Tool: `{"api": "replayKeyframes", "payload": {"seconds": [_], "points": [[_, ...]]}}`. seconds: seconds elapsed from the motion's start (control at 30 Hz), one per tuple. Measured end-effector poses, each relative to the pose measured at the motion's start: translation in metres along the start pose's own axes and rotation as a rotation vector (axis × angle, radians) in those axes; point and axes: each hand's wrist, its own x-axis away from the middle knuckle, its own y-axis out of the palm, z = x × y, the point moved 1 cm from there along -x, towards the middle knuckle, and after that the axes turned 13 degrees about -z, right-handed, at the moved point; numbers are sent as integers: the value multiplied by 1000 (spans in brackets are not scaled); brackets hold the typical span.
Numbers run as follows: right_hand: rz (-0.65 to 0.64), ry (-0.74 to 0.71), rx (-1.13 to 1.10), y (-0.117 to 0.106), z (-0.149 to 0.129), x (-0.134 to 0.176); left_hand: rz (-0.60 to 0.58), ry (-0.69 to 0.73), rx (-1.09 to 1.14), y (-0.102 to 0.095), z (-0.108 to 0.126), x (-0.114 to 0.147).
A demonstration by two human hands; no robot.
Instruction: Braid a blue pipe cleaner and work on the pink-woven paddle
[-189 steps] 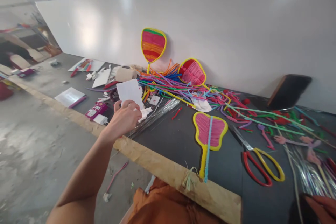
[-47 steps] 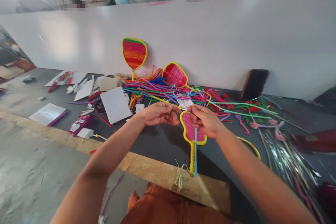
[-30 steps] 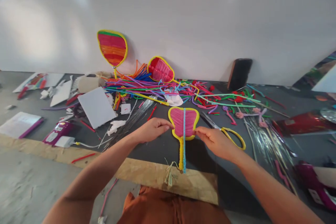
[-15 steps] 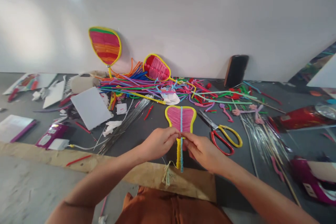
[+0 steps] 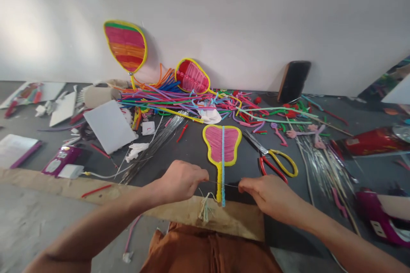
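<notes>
A small hand fan (image 5: 214, 146) with pink winding and a fuzzy yellow rim and handle lies on the dark table in front of me. A light blue pipe cleaner (image 5: 223, 170) runs down its middle and along the handle. My left hand (image 5: 183, 181) pinches one end of a thin wire (image 5: 231, 185). The other end sits in the closed fingers of my right hand (image 5: 272, 196). Between them the wire is stretched across the handle. Beside the handle's bottom lies a pale green tassel (image 5: 206, 212). Scissors (image 5: 267, 153) with red and yellow grips lie right of the fan.
Behind lies a heap of pipe cleaners (image 5: 153, 103) with two finished-looking fans, one striped (image 5: 126, 47) and one pink-red (image 5: 194, 76). A phone (image 5: 294, 81) leans on the white board. Wires (image 5: 155, 147) lie left; a red can (image 5: 373, 141) and purple glue-gun-like tool (image 5: 379, 217) stand right.
My hands have moved apart and down from the base of the fan's head. The wire now shows taut between them, over the handle. The fan stays on the table.
</notes>
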Motion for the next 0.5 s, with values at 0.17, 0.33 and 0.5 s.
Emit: {"api": "replayKeyframes", "payload": {"seconds": [0.17, 0.33, 0.5], "points": [[1, -8, -4, 7, 7, 1, -47, -57, 167, -4, -7, -1], [-2, -26, -458, 3, 34, 3, -166, -302, 783, -9, -26, -3], [156, -5, -793, -8, 61, 3, -226, -364, 1234, 0, -44, 3]]}}
